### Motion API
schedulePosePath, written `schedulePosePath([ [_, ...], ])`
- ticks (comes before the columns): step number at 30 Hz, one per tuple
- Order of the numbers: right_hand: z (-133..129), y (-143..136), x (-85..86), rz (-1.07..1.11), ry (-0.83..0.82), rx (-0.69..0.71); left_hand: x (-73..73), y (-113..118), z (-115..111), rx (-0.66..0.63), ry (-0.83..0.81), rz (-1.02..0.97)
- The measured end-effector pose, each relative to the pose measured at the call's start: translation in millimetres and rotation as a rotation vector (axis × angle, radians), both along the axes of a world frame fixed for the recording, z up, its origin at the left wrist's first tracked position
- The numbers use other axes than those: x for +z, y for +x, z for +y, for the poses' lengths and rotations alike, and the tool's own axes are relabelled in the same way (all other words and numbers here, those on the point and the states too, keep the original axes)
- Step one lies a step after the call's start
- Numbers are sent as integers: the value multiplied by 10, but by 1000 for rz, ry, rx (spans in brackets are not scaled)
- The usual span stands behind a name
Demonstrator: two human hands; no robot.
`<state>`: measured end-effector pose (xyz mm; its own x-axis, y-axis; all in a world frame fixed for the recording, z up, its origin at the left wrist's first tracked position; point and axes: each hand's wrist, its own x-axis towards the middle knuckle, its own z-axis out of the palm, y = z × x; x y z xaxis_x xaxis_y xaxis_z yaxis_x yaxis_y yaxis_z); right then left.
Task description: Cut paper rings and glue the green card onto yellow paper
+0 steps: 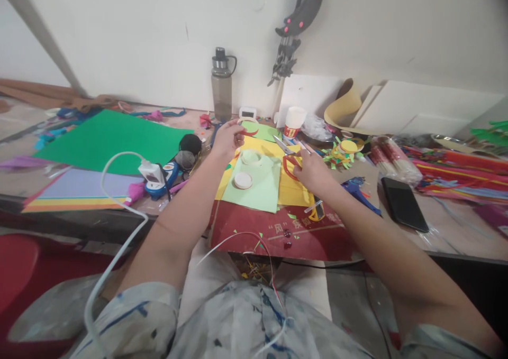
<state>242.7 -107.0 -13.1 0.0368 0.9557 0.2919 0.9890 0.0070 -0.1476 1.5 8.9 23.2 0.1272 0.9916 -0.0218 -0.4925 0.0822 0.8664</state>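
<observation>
My left hand pinches a thin ring with a pale rim and a red lower side, holding it above the sheets. My right hand is closed round red-handled scissors, whose blades point up and left, seemingly parted. Between the hands, a light green sheet lies over yellow paper. On the green sheet rest a pale ring like a tape roll and a small white disc. Another light green piece lies behind them.
A red board with green scraps lies under the papers, a yellow cutter at its right. Around stand a bottle and paper cup. A phone lies right; green sheet and charger with cable left.
</observation>
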Motion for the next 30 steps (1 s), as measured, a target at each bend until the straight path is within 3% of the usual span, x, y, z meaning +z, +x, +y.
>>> schedulePosePath([
  [6,383,-21,-104,-127,39,-38,15,-32,29,8,-12,-37],
  [10,468,-188,4,79,162,222,8,-31,40,-33,-12,-28],
  [13,492,-406,91,194,77,373,-3,-35,52,-40,10,-3],
  [20,570,-828,21,-50,-186,373,-15,-99,138,175,-21,-95],
  [26,512,-705,117,-4,-161,307,-20,-73,69,121,40,23],
  [30,399,-472,252,165,93,277,-37,4,-26,52,110,135],
])
